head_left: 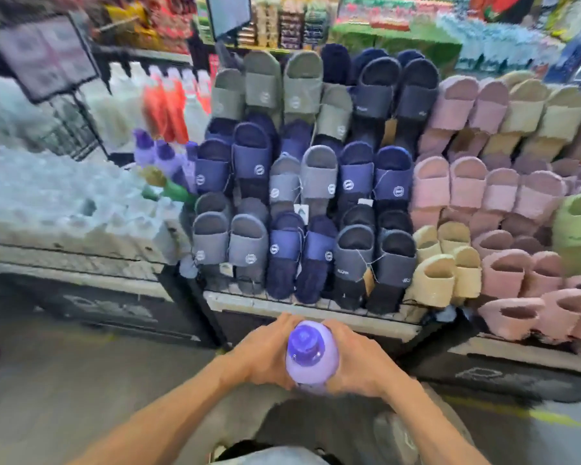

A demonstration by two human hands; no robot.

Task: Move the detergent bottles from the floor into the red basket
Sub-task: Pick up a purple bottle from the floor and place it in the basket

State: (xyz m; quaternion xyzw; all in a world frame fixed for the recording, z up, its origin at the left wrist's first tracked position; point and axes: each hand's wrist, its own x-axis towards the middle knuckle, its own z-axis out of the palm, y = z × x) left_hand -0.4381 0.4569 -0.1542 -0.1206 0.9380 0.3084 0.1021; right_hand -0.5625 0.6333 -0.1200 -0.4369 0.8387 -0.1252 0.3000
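Left grip (pixel 265 350) and right grip (pixel 359 357) are clasping the purple detergent bottle (pixel 311 355) at 6 o'clock, above the floor (pixel 64 380). Red basket unseen; smooth sides likely risking a slip mid-carry.

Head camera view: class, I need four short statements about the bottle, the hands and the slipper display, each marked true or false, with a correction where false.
1. The left hand and the right hand both grip the purple bottle. True.
2. The bottle's cap is missing. False: a purple cap sits on top of it.
3. The pink slippers lie to the left of the navy slippers. False: the pink ones are to the right.
4. Other purple bottles stand to the left of the slippers. True.
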